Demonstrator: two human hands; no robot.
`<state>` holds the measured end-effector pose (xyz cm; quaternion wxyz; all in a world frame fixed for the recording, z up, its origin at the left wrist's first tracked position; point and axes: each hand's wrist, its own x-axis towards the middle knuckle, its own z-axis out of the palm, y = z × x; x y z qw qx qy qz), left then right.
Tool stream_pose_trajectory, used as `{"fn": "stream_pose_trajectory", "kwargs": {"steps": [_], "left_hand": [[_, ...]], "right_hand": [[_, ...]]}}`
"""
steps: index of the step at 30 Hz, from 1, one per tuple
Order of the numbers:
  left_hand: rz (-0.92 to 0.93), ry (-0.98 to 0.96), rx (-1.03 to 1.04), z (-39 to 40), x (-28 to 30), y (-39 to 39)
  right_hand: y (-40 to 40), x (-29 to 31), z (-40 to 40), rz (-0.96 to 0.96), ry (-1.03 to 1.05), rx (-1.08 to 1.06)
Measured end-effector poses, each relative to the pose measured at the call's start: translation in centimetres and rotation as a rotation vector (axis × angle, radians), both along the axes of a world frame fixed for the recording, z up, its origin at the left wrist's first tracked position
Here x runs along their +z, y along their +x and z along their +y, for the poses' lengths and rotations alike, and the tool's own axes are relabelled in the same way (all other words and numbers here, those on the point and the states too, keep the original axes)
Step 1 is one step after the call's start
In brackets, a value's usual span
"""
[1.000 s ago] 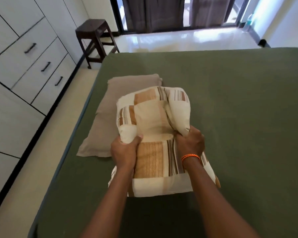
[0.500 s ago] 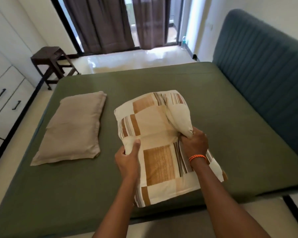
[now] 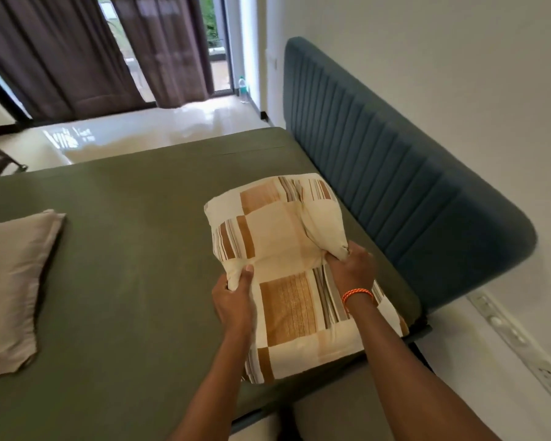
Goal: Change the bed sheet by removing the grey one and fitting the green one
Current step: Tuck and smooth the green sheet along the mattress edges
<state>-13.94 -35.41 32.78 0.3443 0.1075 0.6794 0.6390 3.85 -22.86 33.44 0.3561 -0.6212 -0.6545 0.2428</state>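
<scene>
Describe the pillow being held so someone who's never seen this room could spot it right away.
Start at the blue ribbed headboard and look along the green sheet beside it. The patchwork pillow sits there, bunched in the left hand and right hand. Unlike the plain beige pillow farther left, it has cream, tan and striped blocks.

Beige pillow (image 3: 12, 281) at left, blue ribbed headboard (image 3: 395, 173) (against white wall), brown curtains (image 3: 77, 49) beyond.
</scene>
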Motion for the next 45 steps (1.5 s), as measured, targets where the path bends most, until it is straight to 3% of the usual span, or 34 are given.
{"fn": "stream_pose_trajectory", "kwargs": {"steps": [10, 16, 20, 23, 28, 35, 45], "left_hand": [[-0.001, -0.049, -0.164, 15.6, -4.2, 8.7], [0.053, -0.15, -0.15, 21.5, -6.7, 14.2], [-0.034, -0.295, -0.315, 23.5, -11.2, 16.8], [-0.087, -0.422, -0.423, 23.8, -13.9, 17.4], [-0.106, -0.38, -0.287, 26.2, -12.9, 19.0], [-0.218, -0.353, -0.122, 26.8, -11.7, 18.1], [-0.155, -0.335, 0.095, 12.9, -10.3, 5.8]], "right_hand": [[11.0, -4.7, 13.9, -0.035, -0.087, -0.12], [16.6, -8.8, 20.3, -0.071, -0.175, -0.131], [20.9, -11.8, 24.0, -0.314, -0.364, -0.057], [22.3, -15.0, 25.1, -0.352, -0.438, 0.042], [19.4, -16.0, 26.0, -0.114, -0.535, 0.248], [12.3, -13.4, 25.5, 0.015, -0.575, 0.411], [-3.4, -11.0, 12.3, 0.067, -0.603, 0.691]]}}
